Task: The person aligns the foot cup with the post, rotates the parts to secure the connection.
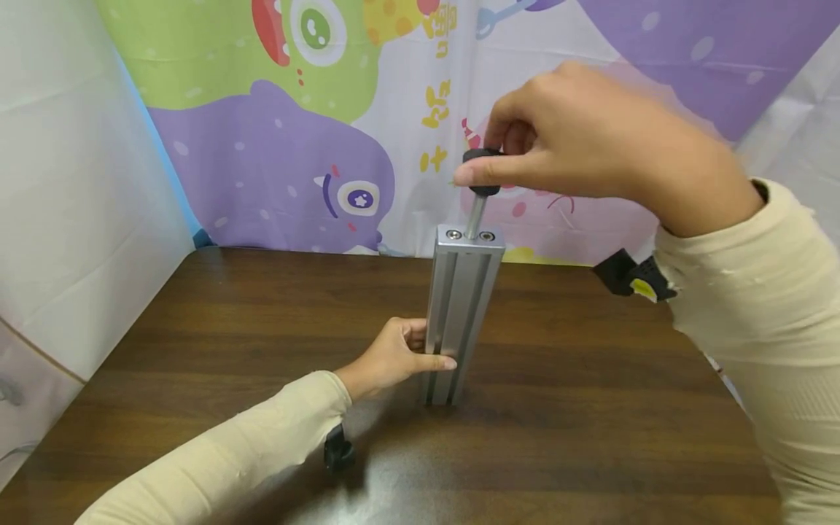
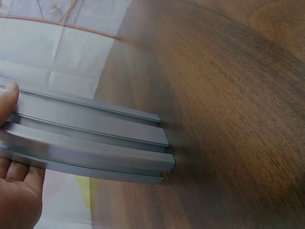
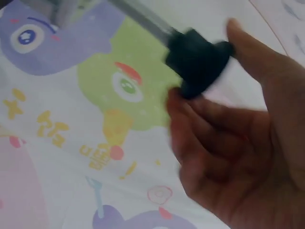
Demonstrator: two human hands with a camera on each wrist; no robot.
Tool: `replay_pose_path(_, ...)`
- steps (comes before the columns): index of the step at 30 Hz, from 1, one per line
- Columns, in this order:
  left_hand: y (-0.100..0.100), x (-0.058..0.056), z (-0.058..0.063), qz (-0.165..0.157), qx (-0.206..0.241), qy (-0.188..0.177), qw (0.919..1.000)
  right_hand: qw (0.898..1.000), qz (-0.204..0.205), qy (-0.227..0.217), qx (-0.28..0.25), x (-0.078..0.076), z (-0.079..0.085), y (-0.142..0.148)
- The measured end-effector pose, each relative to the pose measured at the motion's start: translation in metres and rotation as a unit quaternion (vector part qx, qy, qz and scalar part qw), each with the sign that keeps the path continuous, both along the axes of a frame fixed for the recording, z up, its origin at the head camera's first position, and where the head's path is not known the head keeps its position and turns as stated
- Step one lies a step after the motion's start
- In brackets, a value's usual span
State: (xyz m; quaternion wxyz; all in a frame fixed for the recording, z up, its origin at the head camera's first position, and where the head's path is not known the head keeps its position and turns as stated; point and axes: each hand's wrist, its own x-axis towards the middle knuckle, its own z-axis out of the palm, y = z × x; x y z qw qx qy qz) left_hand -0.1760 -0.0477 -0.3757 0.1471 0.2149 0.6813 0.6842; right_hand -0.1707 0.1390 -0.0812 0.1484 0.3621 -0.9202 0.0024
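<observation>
A silver aluminium profile [image 1: 459,299] with long grooves stands upright on the table, tilted slightly. My left hand [image 1: 387,357] grips its lower half, thumb across the front face; in the left wrist view the profile's grooved end [image 2: 157,148] meets the wood. From the top end, between two screws, rises the metal rod [image 1: 477,215] of a black-based levelling foot [image 1: 485,186]. Above it, my right hand [image 1: 571,131] pinches the round black base between thumb and fingers. The right wrist view shows that base [image 3: 198,62] blurred, its rim between thumb and fingertips.
Dark wooden table [image 1: 230,350] lies beneath the work. Behind it hangs a cartoon-printed curtain [image 1: 275,175], close to the far edge, and a white sheet [image 1: 52,146] closes the left side. Black straps [image 1: 337,448] sit at both wrists.
</observation>
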Motion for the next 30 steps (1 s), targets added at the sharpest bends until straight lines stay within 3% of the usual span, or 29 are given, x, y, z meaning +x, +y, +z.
replay_pose_path(6, 0.001, 0.001, 0.000, 0.000, 0.001, 0.002, 1.0000, 0.994, -0.073, 0.071, -0.034, 0.011, -0.010, -0.014)
replay_pose_path(17, 0.000, 0.001, -0.002, 0.007, -0.001, 0.005, 1.0000, 0.992, -0.084, 0.082, -0.047, 0.013, -0.014, -0.017)
replay_pose_path(21, 0.000, 0.001, -0.002, 0.007, -0.002, 0.005, 1.0000, 0.995, -0.080, 0.053, -0.036, 0.013, -0.012, -0.014)
replay_pose_path(26, -0.001, 0.001, -0.002, 0.006, 0.001, 0.003, 1.0000, 0.997, -0.063, -0.038, -0.029, 0.013, -0.005, -0.005)
replay_pose_path(30, -0.001, 0.001, -0.002, 0.006, 0.000, 0.001, 1.0000, 0.997, -0.007, -0.073, -0.011, 0.008, -0.001, 0.005)
